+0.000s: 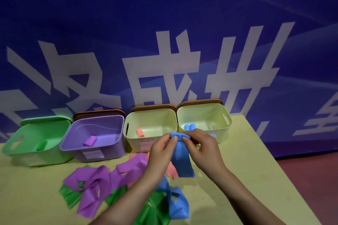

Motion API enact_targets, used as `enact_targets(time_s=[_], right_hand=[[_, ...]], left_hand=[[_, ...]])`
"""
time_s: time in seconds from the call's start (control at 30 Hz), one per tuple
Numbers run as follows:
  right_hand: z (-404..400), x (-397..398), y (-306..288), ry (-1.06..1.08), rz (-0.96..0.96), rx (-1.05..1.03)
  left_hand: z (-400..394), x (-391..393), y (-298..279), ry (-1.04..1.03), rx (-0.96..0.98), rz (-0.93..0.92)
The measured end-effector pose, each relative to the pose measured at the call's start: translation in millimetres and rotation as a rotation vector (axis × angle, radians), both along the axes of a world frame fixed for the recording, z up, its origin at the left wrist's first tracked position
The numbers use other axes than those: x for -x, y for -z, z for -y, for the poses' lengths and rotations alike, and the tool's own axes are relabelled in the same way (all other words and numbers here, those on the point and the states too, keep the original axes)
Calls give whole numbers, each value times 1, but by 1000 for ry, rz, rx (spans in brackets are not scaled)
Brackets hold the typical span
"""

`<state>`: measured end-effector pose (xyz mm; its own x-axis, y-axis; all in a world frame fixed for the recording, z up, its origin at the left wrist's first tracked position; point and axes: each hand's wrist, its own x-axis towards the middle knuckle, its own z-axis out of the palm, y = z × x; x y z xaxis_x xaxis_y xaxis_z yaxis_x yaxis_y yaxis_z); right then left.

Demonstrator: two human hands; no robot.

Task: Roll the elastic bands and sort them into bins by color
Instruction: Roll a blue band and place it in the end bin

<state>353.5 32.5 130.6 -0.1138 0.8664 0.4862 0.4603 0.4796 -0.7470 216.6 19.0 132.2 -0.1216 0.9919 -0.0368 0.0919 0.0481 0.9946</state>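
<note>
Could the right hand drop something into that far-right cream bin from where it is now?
Probably yes. The right hand pinches the blue elastic band just in front of the cream plastic bin on the far right, whose top is open, and nothing stands between them.

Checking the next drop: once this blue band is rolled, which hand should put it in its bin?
Right hand: likely, since the bin holding blue rolls sits just beyond it.

- Bins: four in a row — one green bin (27,144), one purple bin (95,140), two cream bins (146,120) (204,115).
- Rolled bands in bins: one green (41,145), one purple (90,141), one pink (140,133), two blue (189,127).
- Hands: two, the left hand (162,150) and the right hand (203,150).
- Loose bands on the bench (228,179): overlapping; exact number cannot be told.
</note>
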Motion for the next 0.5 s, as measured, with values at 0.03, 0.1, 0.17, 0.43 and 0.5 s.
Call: enact_targets(time_s=[0.03, 0.1, 0.17, 0.43, 0.5], right_hand=[[3, 1, -1, -5, -17, -14], [8, 1, -1, -28, -47, -34], [11, -2, 0, -61, -24, -50], [11, -11, -1, -258, 195, -94], [15, -14, -2, -327, 183, -18]], left_hand=[[4, 0, -3, -2, 69, 130], [13, -1, -6, 15, 212, 293], [21, 1, -8, 30, 271, 316], [36, 10, -14, -2, 222, 294], [41, 11, -9, 15, 188, 269]])
